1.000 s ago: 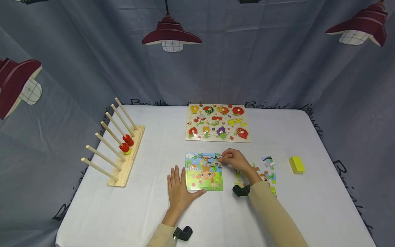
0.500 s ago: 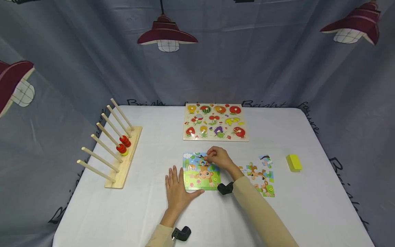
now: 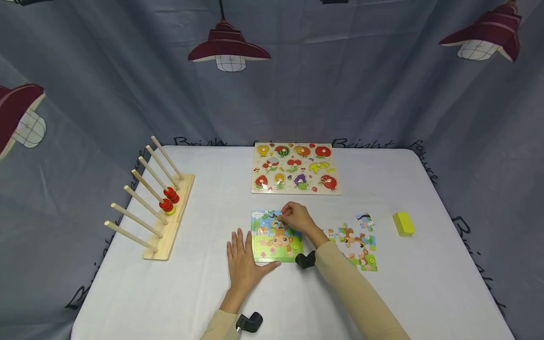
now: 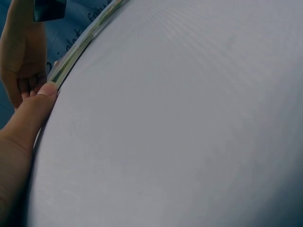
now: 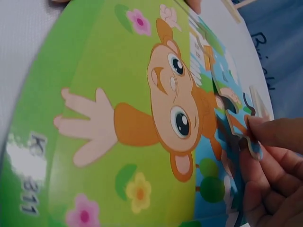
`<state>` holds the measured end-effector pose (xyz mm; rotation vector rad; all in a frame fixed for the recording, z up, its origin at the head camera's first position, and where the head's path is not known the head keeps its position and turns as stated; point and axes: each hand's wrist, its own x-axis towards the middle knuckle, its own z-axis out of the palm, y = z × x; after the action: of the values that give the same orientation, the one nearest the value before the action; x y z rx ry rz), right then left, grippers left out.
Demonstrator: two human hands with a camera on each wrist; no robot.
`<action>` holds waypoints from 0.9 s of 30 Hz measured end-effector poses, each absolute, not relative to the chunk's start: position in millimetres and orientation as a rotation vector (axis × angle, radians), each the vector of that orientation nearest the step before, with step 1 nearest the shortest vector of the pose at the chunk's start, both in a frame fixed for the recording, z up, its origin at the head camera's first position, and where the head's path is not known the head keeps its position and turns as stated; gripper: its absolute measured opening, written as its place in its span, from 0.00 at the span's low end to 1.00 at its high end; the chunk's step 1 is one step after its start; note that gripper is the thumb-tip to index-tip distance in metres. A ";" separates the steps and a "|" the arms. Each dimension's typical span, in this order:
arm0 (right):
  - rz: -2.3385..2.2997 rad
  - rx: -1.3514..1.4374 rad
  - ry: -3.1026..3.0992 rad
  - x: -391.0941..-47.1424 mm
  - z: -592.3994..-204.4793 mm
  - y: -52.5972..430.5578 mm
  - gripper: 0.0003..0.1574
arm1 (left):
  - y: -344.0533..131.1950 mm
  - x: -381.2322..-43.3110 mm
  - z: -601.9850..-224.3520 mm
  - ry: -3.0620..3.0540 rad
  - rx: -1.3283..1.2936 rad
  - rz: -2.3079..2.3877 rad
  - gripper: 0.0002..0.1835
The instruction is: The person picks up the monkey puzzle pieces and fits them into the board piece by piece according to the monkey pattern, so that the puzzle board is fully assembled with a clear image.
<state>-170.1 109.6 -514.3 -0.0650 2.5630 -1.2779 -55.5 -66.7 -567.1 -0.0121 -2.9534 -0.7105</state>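
Note:
A square jigsaw board (image 3: 278, 252) with a monkey picture lies on the white table. My left hand (image 3: 244, 269) rests at its left side, fingers straight and thumb spread along the near edge. In the left wrist view the thumb (image 4: 33, 111) touches the board's edge. Over the board's upper part, my right hand (image 3: 299, 218) pinches a jigsaw piece (image 5: 236, 125) between thumb and fingers. That piece is tilted above the blue part of the picture. Loose jigsaw pieces (image 3: 361, 243) lie right of the board, some hidden by the right forearm.
Behind the jigsaw lies a wooden fruit peg puzzle (image 3: 293, 174). To the left, a wooden rack (image 3: 174, 231) has upright pegs, two of them carrying rings (image 3: 166, 206). A yellow block (image 3: 403, 224) sits far right. Grey curtain surrounds the table (image 3: 204, 283).
My right hand has carried the piece left, from the board's right edge to over its upper middle, and has nearly stopped there. My left hand keeps its place beside the board.

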 end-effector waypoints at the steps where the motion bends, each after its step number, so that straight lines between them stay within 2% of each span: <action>1: -1.273 -0.056 2.568 -169.8 -514.8 109.2 0.11 | -66.6 -55.4 -567.3 -2.953 -0.014 -0.716 0.66; 21: -1.122 -0.119 2.730 -165.0 -524.5 106.1 0.11 | -65.5 -56.1 -566.3 -2.930 -0.021 -0.711 0.66; 27: -0.965 -0.327 2.906 -149.1 -517.1 99.3 0.12 | -66.5 -55.1 -567.0 -2.932 -0.022 -0.710 0.66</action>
<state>-149.1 99.3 -517.1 -0.3273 2.9062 -0.9654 -55.1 -66.5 -567.0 -0.0220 -2.9322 -0.7095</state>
